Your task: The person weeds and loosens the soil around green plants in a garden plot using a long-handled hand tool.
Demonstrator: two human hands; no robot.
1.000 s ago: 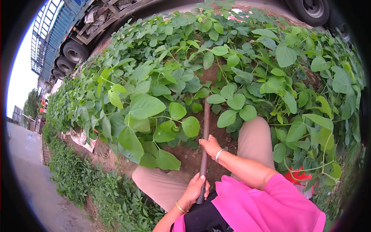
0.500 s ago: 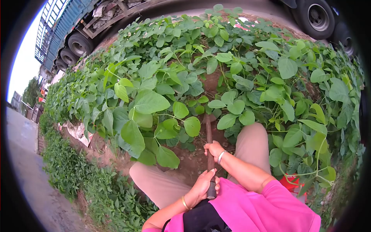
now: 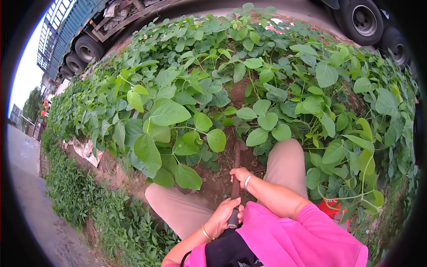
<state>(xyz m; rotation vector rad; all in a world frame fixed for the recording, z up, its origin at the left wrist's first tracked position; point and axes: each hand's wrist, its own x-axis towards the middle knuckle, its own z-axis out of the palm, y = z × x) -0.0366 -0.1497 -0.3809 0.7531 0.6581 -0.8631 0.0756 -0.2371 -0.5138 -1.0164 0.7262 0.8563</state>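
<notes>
A long brown wooden tool handle [image 3: 236, 161] runs from my lap forward between my knees, toward the soil and the bean-like leaves. Its far end is lost under the foliage, so the tool's head cannot be made out. My left hand [image 3: 226, 213], below a gold bangle, is wrapped around it close to the dark butt end [image 3: 232, 220]. Farther up the shaft, my right hand [image 3: 240, 175], with a silver bracelet at the wrist, grips it too. Broad green leaves [image 3: 167, 112] spread just ahead of both hands.
Dense leafy plants [image 3: 329, 75] surround my knees, with bare soil [image 3: 212, 184] between them. Low greenery [image 3: 111, 227] borders a paved path [image 3: 40, 200] on the left. Truck wheels [image 3: 89, 48] stand beyond the bed. Something red [image 3: 330, 207] lies by my right side.
Both hands have shifted slightly left with the handle, whose butt end has swung a little leftward. The grip stays the same, and the whole view has moved slightly.
</notes>
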